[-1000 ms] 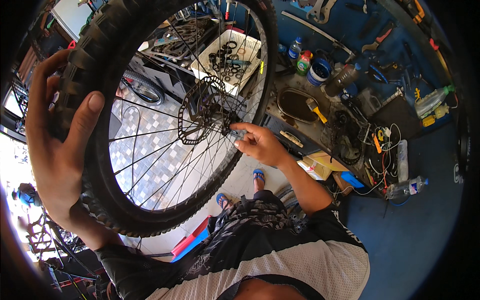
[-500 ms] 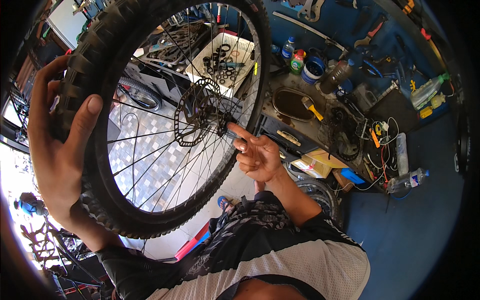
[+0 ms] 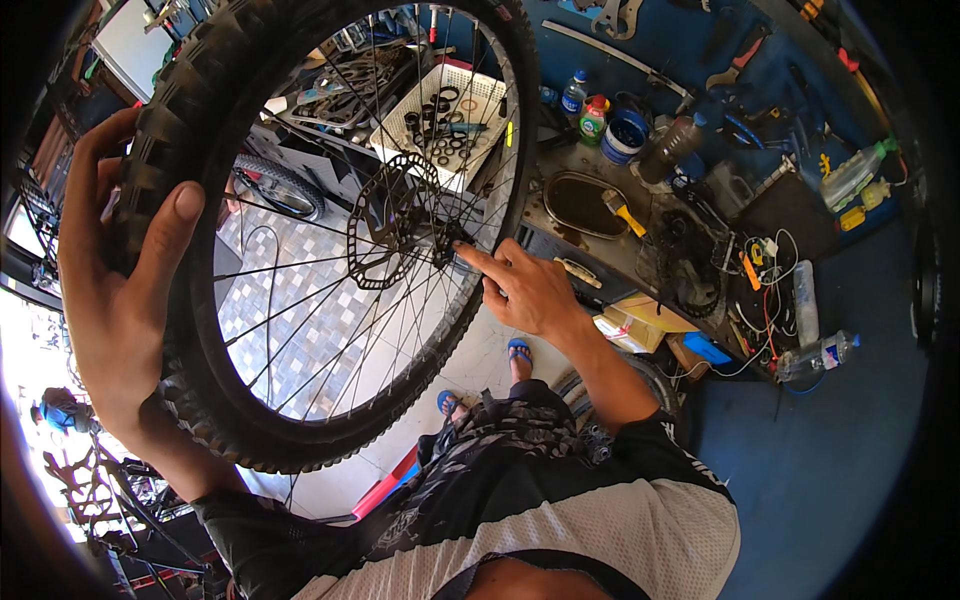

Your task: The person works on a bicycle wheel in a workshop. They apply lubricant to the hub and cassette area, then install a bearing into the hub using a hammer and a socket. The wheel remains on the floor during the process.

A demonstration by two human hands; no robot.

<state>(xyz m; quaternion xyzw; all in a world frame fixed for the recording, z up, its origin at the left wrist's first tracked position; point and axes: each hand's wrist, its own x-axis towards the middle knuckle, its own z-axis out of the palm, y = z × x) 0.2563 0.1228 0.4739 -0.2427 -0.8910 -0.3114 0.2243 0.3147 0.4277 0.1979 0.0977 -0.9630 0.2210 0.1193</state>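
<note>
A bicycle wheel with a black knobby tyre (image 3: 250,440) is held up before me, tilted. My left hand (image 3: 115,320) is closed round the tyre at its left side, thumb on the near face and fingers behind. At the wheel's centre are a slotted brake disc (image 3: 360,265) and a dark hub (image 3: 447,247). The index finger of my right hand (image 3: 537,292) stretches to the hub's end, its tip at or touching it. The other fingers of that hand are bent and partly hidden beneath; I see nothing held in it.
Beyond the wheel, a cream basket (image 3: 455,80) holds black rings. On the right-hand bench are an oily oval tray (image 3: 570,205), a yellow-handled brush (image 3: 628,216), bottles, a blue-white tub (image 3: 625,137) and tangled cables. Tools hang on the blue wall. Another bicycle tyre (image 3: 640,380) stands below.
My right hand has turned so its back faces up, with the index finger still at the hub. My left hand and the wheel have barely moved. A second sandalled foot now shows below.
</note>
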